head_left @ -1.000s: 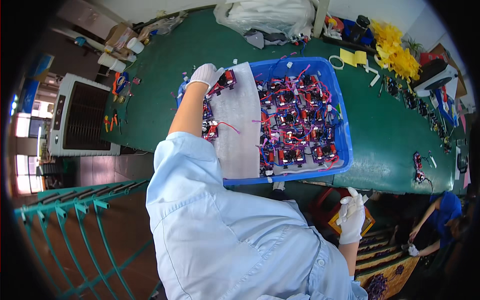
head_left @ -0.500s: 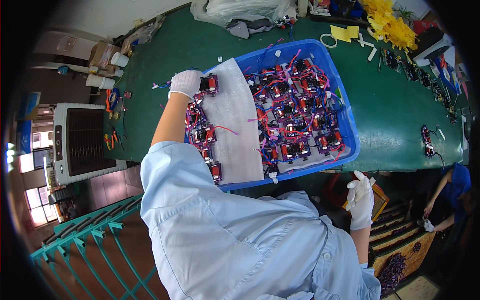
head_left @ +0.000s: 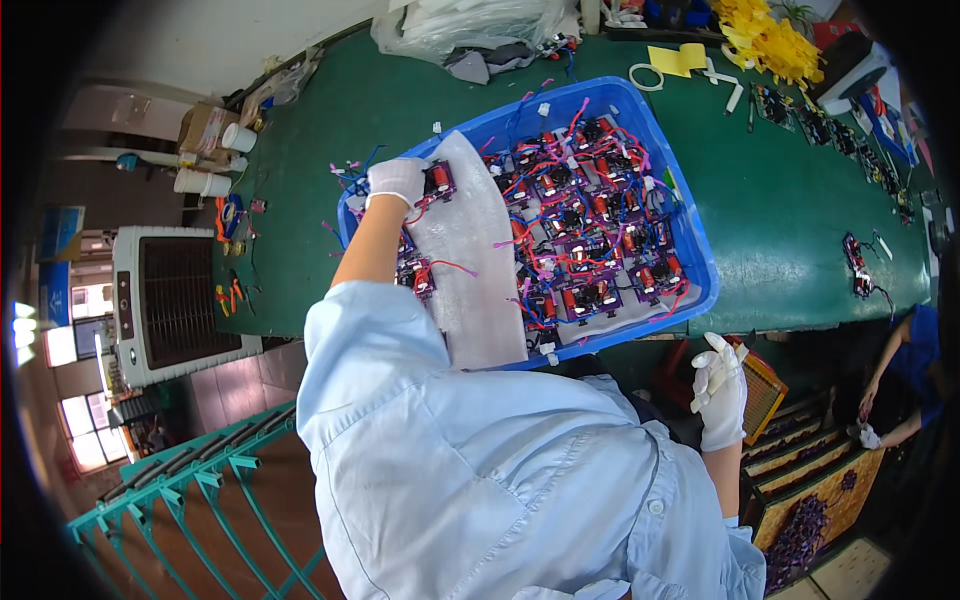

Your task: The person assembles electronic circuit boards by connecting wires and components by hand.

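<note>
A blue plastic bin holds rows of purple circuit boards with red and black parts and loose red and blue wires. Over its left part lies a white foam sheet, its top edge curving upward. My left hand, in a white glove, is closed on a purple circuit board at the sheet's upper left; the fingertips are partly hidden. Beneath that arm, more boards show beside the sheet. My right hand, also gloved, hangs off the table's front edge with fingers loosely apart and nothing visible in it.
The bin stands on a green table. Clear plastic bags lie at the back. More circuit boards and a tape roll lie to the right, pliers to the left. A person in blue works at far right.
My left hand has moved right and slightly nearer with the circuit board, further over the foam sheet. The right hand stays about where it was. The whole view has shifted a little.
</note>
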Motion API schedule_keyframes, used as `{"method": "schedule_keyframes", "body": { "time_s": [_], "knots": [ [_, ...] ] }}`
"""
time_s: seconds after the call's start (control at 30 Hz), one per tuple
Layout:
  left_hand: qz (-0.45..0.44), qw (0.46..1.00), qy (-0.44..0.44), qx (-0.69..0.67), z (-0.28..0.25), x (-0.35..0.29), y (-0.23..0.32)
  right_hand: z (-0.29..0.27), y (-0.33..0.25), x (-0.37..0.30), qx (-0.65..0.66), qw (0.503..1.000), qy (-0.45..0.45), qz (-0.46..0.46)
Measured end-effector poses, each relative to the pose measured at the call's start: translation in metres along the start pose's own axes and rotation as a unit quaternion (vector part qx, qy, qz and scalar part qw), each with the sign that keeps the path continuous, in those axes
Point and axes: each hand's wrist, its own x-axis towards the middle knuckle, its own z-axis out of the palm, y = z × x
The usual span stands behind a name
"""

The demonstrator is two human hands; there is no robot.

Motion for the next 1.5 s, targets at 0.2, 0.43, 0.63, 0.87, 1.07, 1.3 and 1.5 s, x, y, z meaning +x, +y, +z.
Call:
{"method": "schedule_keyframes", "body": {
  "time_s": [0.2, 0.43, 0.63, 0.87, 1.07, 1.3, 1.5],
  "knots": [
    [0.11, 0.938, 0.324, 0.064, -0.01, -0.031, -0.012, -0.006, 0.001, 0.001, -0.03, 0.999, 0.001, -0.019],
    [0.056, 0.994, 0.081, -0.039, 0.015, -0.012, 0.009, -0.001, 0.01, -0.003, -0.126, 0.99, -0.003, -0.065],
    [0.073, 0.976, 0.113, -0.169, 0.018, -0.012, -0.006, 0.01, 0.001, -0.006, 0.006, 0.993, -0.013, 0.118],
    [0.088, 0.814, -0.02, -0.574, 0.112, 0.102, -0.116, -0.057, 0.06, -0.004, -0.051, 0.99, 0.129, -0.02],
    [0.025, 0.891, 0.3, -0.34, -0.018, 0.036, -0.018, -0.236, 0.159, -0.052, -0.452, 0.808, 0.376, 0.048],
    [0.245, 0.81, 0.33, -0.418, -0.088, -0.071, 0.133, -0.435, 0.23, -0.179, -0.383, 0.653, 0.624, 0.193],
    [0.306, 0.8, 0.166, -0.489, -0.073, -0.204, 0.286, -0.61, 0.273, -0.262, -0.177, 0.581, 0.779, 0.153]
  ]
}}
